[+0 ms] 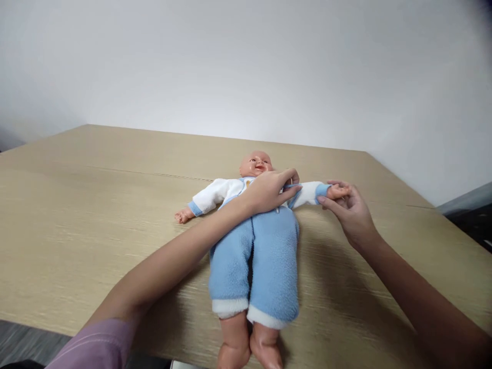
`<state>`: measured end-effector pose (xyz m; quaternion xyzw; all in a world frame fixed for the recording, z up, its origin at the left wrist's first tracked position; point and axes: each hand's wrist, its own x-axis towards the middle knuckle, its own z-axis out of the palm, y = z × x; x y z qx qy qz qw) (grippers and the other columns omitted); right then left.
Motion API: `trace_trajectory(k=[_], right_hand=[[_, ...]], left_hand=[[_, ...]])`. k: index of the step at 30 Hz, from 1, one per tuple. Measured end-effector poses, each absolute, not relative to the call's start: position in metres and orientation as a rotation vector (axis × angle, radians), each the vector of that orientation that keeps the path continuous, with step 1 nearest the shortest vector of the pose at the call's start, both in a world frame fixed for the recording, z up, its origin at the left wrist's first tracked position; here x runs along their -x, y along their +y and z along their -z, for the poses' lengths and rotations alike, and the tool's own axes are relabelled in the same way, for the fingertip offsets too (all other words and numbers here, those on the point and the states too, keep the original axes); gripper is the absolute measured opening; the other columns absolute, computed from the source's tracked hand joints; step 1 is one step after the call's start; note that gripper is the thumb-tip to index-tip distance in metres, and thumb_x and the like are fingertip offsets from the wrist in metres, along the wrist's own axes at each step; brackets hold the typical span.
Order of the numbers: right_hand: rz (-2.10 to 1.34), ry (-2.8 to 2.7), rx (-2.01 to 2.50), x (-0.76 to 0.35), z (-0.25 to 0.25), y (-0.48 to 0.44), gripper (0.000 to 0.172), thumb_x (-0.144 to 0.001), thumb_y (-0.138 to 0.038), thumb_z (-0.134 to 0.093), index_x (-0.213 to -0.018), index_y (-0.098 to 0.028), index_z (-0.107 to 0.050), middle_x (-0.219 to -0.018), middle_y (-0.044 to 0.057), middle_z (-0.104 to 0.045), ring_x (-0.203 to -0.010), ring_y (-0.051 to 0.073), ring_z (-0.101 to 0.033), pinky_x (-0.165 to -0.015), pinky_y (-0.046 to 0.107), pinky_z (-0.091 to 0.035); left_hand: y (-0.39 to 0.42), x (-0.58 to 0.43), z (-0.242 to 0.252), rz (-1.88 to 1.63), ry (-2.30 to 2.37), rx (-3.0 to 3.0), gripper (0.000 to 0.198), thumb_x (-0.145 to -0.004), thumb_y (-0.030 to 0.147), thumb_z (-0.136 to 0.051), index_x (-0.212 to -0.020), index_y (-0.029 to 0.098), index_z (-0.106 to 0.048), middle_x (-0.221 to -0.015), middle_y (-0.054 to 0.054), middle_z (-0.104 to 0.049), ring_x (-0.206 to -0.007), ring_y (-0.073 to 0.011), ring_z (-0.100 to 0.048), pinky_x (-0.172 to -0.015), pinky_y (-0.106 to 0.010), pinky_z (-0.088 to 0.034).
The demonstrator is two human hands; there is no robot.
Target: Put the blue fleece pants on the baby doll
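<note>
A baby doll [257, 164] lies on its back on the wooden table [96, 220], head away from me and bare feet towards me. It wears blue fleece overalls [234, 261] with white cuffs over a white top with blue trim. My left hand [269, 192] reaches across the chest, thumb and fingers closed on the blue edge of the clothing near the shoulder on the right. At the end of the outstretched sleeve [309, 192], my right hand [351, 212] grips the doll's arm around its blue cuff and small hand. The doll's other arm lies out to the left.
A plain pale wall [230, 66] rises behind the table's far edge. Dark objects [472, 220], hard to make out, stand beyond the table's right edge. Grey floor [31, 343] shows at the lower left.
</note>
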<state>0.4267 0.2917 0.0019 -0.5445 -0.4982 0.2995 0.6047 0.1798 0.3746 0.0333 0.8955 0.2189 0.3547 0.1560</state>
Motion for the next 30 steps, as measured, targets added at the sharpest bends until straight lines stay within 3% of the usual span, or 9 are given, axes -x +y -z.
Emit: trace_trajectory(k=[8,11,13,17,21,27,30], right_hand=[[-0.628,-1.313,1.106,-0.377,0.006,0.327,0.05,-0.075,-0.048,-0.092,-0.115,-0.026,-0.07,-0.107,0.005,-0.075,-0.104,0.026,-0.072,-0.095,0.038,-0.06],[-0.415,-1.459,1.06,-0.368,0.013,0.32,0.027,-0.089,-0.042,-0.08,-0.108,-0.026,-0.071,-0.107,0.006,-0.07,-0.101,0.026,-0.069,-0.087,0.038,-0.059],[-0.309,-1.644,1.045,-0.366,0.016,0.31,0.015,-0.101,-0.034,-0.066,-0.111,-0.025,-0.073,-0.109,0.007,-0.066,-0.104,0.026,-0.066,-0.09,0.04,-0.057],[-0.309,-1.807,0.998,-0.365,0.016,0.295,0.03,-0.115,-0.03,-0.044,-0.122,-0.027,-0.073,-0.119,0.008,-0.063,-0.114,0.027,-0.061,-0.103,0.044,-0.05],[-0.32,-1.805,0.974,-0.36,0.019,0.292,0.025,-0.114,-0.037,-0.053,-0.118,-0.026,-0.075,-0.125,0.01,-0.061,-0.12,0.029,-0.06,-0.108,0.047,-0.049],[-0.612,-1.56,1.019,-0.351,0.022,0.291,0.024,-0.111,-0.043,-0.06,-0.102,-0.027,-0.077,-0.113,0.006,-0.068,-0.113,0.026,-0.064,-0.108,0.041,-0.05],[-0.908,-1.282,1.017,-0.35,0.026,0.294,0.028,-0.107,-0.052,-0.062,-0.097,-0.028,-0.072,-0.092,0.002,-0.065,-0.096,0.023,-0.065,-0.099,0.038,-0.054]], left_hand=[[0.366,-0.17,-0.04,-1.152,0.266,-2.793,0.028,-0.116,0.039,-0.046,-0.12,0.018,-0.064,-0.114,-0.012,-0.077,-0.108,-0.024,-0.072,-0.096,-0.037,-0.049],[0.367,-0.167,-0.038,-1.238,0.237,-2.943,0.03,-0.117,0.038,-0.044,-0.118,0.018,-0.066,-0.112,-0.012,-0.078,-0.106,-0.0244,-0.072,-0.095,-0.039,-0.048],[0.37,-0.164,-0.036,-1.336,0.179,-3.017,0.029,-0.116,0.037,-0.046,-0.117,0.018,-0.067,-0.105,-0.011,-0.078,-0.097,-0.0237,-0.071,-0.09,-0.039,-0.048],[0.375,-0.16,-0.035,-1.415,0.116,-3.014,0.024,-0.113,0.037,-0.051,-0.11,0.021,-0.068,-0.09,-0.007,-0.073,-0.084,-0.022,-0.067,-0.082,-0.038,-0.046],[0.376,-0.16,-0.042,-1.236,0.226,-2.576,0.023,-0.109,0.042,-0.057,-0.101,0.02,-0.063,-0.091,-0.005,-0.069,-0.086,-0.0194,-0.064,-0.083,-0.035,-0.047],[0.386,-0.165,-0.041,-0.873,0.479,-2.074,0.042,-0.097,0.06,-0.069,-0.097,0.018,-0.063,-0.092,-0.002,-0.065,-0.089,-0.0182,-0.06,-0.085,-0.032,-0.047],[0.39,-0.166,-0.037,-0.802,0.614,-2.045,0.046,-0.094,0.065,-0.07,-0.093,0.019,-0.062,-0.089,-0.001,-0.064,-0.087,-0.0182,-0.058,-0.082,-0.033,-0.044]])
